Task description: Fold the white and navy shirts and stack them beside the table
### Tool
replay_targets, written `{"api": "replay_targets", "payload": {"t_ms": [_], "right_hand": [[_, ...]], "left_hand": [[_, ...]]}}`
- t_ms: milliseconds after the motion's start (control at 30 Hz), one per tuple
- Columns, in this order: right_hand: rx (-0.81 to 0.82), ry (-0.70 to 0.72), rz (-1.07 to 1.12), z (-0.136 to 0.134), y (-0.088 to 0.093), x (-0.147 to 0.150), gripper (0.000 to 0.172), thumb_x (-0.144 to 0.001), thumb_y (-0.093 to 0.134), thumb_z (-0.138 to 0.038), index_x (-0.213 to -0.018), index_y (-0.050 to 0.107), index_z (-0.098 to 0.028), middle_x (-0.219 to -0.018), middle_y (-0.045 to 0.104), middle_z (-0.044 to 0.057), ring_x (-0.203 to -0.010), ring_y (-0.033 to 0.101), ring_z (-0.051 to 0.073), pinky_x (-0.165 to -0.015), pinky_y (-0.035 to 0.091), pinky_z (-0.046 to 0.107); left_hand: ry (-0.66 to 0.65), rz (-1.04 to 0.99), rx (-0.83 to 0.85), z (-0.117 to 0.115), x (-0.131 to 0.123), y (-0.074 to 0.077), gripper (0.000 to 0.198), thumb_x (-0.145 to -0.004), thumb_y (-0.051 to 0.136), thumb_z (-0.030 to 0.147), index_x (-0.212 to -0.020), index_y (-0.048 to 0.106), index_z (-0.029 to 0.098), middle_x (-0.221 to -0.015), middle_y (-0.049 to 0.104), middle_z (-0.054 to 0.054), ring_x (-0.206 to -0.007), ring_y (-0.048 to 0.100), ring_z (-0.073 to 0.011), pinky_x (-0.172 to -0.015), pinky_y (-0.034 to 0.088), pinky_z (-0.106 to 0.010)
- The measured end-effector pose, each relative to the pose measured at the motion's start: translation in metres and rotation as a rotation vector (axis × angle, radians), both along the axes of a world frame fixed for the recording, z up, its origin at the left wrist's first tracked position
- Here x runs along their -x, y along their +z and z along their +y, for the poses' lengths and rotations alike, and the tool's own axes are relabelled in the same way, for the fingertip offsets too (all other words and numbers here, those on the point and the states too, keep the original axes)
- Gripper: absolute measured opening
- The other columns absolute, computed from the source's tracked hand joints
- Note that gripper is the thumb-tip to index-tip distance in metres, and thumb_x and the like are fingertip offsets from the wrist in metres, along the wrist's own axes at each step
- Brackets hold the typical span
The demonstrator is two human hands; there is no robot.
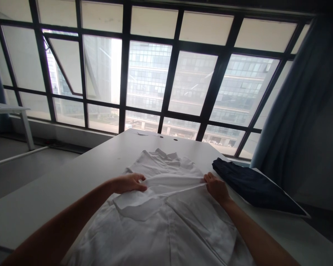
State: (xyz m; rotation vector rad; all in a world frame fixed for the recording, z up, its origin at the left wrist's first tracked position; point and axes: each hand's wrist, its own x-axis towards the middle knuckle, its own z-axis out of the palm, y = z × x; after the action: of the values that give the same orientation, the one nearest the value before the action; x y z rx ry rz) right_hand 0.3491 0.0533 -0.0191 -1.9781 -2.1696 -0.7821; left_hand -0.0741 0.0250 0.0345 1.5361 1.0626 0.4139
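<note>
Okay, the left hand [131, 183] pinches the creased white cloth garment [173, 181] on the smooth white table [91, 166]; the right hand [216, 188] grips it too, near dark-navy cloth [252, 184]. Straightening, I'd guess; next move calls for even tension.

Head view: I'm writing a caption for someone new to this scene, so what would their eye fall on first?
Probably the white garment spread on the pale table in the foreground, a fold of it running between the left hand and right hand. Next, perhaps the dark cloth to the right, then the bright, black-framed windows across the background.
</note>
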Motion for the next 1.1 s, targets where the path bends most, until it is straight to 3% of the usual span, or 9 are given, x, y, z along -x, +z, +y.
{"api": "replay_targets", "payload": {"t_ms": [167,267,333,400,533,633,700,867,1100], "right_hand": [[0.108,0.162,0.035,-0.002,-0.002,0.004,0.022,-0.089,0.042,-0.009,-0.089,0.063,-0.017,-0.098,0.061,0.008,-0.092,0.057,0.019,-0.067,0.037,0.026],[0.149,0.251,0.074,-0.005,0.001,0.006,0.02,-0.085,0.046,-0.009,-0.079,0.064,-0.018,-0.093,0.062,0.007,-0.092,0.057,0.018,-0.074,0.039,0.026],[0.19,0.245,0.085,-0.005,0.003,0.007,0.021,-0.083,0.048,-0.01,-0.074,0.064,-0.017,-0.09,0.063,0.007,-0.09,0.058,0.018,-0.075,0.039,0.026],[0.2,0.183,0.113,0.0,0.006,0.009,0.02,-0.081,0.048,-0.011,-0.074,0.065,-0.017,-0.089,0.064,0.007,-0.088,0.059,0.018,-0.073,0.04,0.026],[0.115,-0.009,0.295,0.025,0.009,0.014,0.023,-0.088,0.046,-0.023,-0.093,0.068,-0.017,-0.103,0.066,0.01,-0.094,0.062,0.02,-0.075,0.042,0.027],[0.195,-0.141,0.463,0.052,0.007,0.015,0.033,-0.089,0.051,-0.036,-0.108,0.067,-0.014,-0.116,0.065,0.016,-0.103,0.062,0.025,-0.081,0.044,0.031],[0.275,-0.187,0.534,0.069,0.005,0.012,0.032,-0.085,0.057,-0.036,-0.104,0.07,-0.013,-0.111,0.068,0.018,-0.104,0.063,0.027,-0.082,0.044,0.033],[0.321,-0.162,0.635,0.092,-0.002,-0.003,0.018,-0.079,0.063,-0.027,-0.084,0.073,-0.013,-0.092,0.074,0.013,-0.09,0.068,0.024,-0.077,0.047,0.03],[0.202,-0.226,0.933,0.098,-0.012,-0.036,0.021,-0.07,0.068,-0.041,-0.072,0.074,-0.02,-0.071,0.072,0.011,-0.077,0.068,0.03,-0.07,0.052,0.04]], "left_hand": [[-0.389,0.25,0.079,-0.007,0.011,0.01,0.051,-0.045,0.087,0.043,-0.088,0.067,0.021,-0.061,0.06,0.005,-0.044,0.046,-0.0081,-0.038,0.037,-0.019],[-0.532,0.394,0.08,-0.005,0.016,0.01,0.045,-0.045,0.086,0.049,-0.075,0.069,0.02,-0.055,0.058,0.003,-0.04,0.044,-0.0093,-0.034,0.034,-0.02],[-0.481,0.488,0.045,-0.002,0.016,0.005,0.047,-0.047,0.085,0.054,-0.073,0.068,0.02,-0.053,0.059,0.001,-0.041,0.047,-0.0113,-0.036,0.038,-0.022],[-0.307,0.558,-0.048,0.002,0.012,-0.003,0.053,-0.052,0.08,0.06,-0.081,0.069,0.018,-0.053,0.058,0.001,-0.042,0.051,-0.0131,-0.041,0.043,-0.024],[-0.049,0.543,-0.332,0.007,-0.006,-0.017,0.055,-0.069,0.067,0.059,-0.105,0.065,0.016,-0.069,0.065,-0.002,-0.058,0.06,-0.016,-0.052,0.045,-0.023],[-0.032,0.591,-0.559,0.005,-0.018,-0.025,0.048,-0.075,0.063,0.045,-0.114,0.063,0.018,-0.084,0.069,-0.005,-0.074,0.063,-0.0189,-0.063,0.044,-0.024],[-0.031,0.626,-0.629,0.004,-0.022,-0.029,0.048,-0.075,0.062,0.041,-0.118,0.061,0.02,-0.088,0.069,-0.005,-0.081,0.063,-0.0211,-0.07,0.044,-0.027],[-0.06,0.598,-0.609,0.008,-0.019,-0.036,0.051,-0.074,0.062,0.041,-0.121,0.058,0.021,-0.093,0.069,-0.004,-0.086,0.062,-0.0206,-0.076,0.044,-0.027],[-0.083,0.602,-0.578,0.007,-0.023,-0.036,0.057,-0.07,0.067,0.044,-0.122,0.058,0.022,-0.089,0.069,-0.003,-0.083,0.063,-0.0224,-0.068,0.042,-0.026]]}}
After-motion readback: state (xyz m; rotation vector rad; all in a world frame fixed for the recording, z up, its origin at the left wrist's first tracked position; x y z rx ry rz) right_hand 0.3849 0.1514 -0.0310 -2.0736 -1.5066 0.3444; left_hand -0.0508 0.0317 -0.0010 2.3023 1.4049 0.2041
